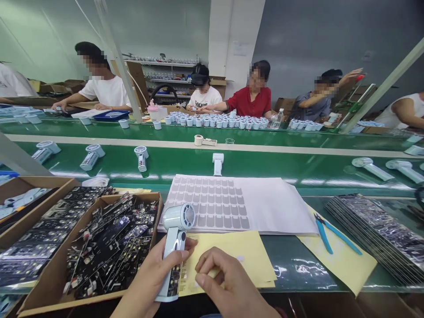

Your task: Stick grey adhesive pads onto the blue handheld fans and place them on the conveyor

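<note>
A light blue handheld fan point(171, 247) stands nearly upright in my left hand point(159, 269), its round head at the top and a dark circuit board showing along the open handle. My fingers wrap round the handle. Just right of it, my right hand point(221, 278) is closed, thumb and fingertips pressed together; whatever they may pinch is too small to make out. Under both hands lies a yellow sheet point(255, 256). Behind it, a white sheet point(271, 207) bears rows of grey stickers point(212, 194).
A cardboard box point(159, 221) of loose circuit boards stands at left. Blue-handled cutters point(342, 238) lie on yellow paper at right, beside stacked boards point(380, 234). Beyond, a green conveyor point(179, 163) carries several fans. Several people sit across it behind many small blue cups point(218, 123).
</note>
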Motion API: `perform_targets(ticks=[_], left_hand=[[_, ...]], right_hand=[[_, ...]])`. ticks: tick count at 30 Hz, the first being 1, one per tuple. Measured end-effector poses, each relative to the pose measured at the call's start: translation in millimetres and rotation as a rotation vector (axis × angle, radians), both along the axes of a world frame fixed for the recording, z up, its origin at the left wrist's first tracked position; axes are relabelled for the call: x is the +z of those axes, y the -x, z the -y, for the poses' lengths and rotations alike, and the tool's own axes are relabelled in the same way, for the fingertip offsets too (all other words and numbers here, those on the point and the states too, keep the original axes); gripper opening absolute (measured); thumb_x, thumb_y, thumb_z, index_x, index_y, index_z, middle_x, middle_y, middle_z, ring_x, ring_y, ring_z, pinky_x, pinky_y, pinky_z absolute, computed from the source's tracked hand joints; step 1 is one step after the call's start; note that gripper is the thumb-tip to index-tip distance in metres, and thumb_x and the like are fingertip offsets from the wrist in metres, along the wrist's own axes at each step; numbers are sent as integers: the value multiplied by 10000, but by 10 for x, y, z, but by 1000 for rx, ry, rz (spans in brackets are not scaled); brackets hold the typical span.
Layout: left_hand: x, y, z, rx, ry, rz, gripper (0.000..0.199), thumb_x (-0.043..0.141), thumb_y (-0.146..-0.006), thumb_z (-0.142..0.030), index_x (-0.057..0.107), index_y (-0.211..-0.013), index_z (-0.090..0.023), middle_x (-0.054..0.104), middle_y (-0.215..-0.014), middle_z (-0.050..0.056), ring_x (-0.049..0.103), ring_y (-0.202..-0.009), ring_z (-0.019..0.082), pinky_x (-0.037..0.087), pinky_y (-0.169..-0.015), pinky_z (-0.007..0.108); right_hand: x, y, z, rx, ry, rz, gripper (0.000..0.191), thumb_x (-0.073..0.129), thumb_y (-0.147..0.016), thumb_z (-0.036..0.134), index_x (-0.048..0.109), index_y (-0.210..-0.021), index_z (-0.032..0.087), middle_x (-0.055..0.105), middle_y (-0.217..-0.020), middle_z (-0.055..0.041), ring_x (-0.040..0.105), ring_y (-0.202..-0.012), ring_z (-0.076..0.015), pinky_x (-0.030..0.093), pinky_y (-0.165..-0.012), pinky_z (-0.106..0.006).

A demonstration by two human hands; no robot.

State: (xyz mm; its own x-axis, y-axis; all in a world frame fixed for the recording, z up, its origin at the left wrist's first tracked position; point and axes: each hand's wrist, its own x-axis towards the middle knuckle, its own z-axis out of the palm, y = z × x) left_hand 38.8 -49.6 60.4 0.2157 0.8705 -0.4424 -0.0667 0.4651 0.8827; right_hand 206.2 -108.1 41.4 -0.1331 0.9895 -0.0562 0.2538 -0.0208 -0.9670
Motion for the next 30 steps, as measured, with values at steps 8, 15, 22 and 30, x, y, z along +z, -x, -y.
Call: perform_targets(ticks=[8,15,22,30], left_hand=[[184,-202,36,180,84,168,459,831,-682,-354,718,-1099,-197,758,-1029,72,696,-945,234,532,-701,251],[205,-340,-51,368,143,271,340,680,-844,-261,703,-1178,-201,730,-1150,85,674,-1076,245,577,-834,297],[237,-369,-69,422,114,263,304,672,-850,-244,712,-1149,-216,742,-1111,73,686,-1054,247,581,-857,327],[363,-274,55,48,121,463,669,857,-591,-144,672,-1224,-255,742,-1106,69,641,-1153,320,530,-954,379]], right_hand=[[463,-31,-110,-34,-24,-238,119,627,-867,277,565,-786,215,584,-918,-16,548,-787,-160,427,-600,-238],[620,20,-260,-34,-100,-32,141,636,-826,135,569,-723,202,547,-924,13,560,-756,-113,462,-604,-197],[560,59,-314,-49,-186,58,168,621,-810,68,552,-727,196,534,-910,9,563,-742,-121,455,-621,-236],[499,-2,-355,-67,-215,31,150,597,-812,106,536,-716,203,544,-919,-14,582,-811,-157,466,-609,-239]])
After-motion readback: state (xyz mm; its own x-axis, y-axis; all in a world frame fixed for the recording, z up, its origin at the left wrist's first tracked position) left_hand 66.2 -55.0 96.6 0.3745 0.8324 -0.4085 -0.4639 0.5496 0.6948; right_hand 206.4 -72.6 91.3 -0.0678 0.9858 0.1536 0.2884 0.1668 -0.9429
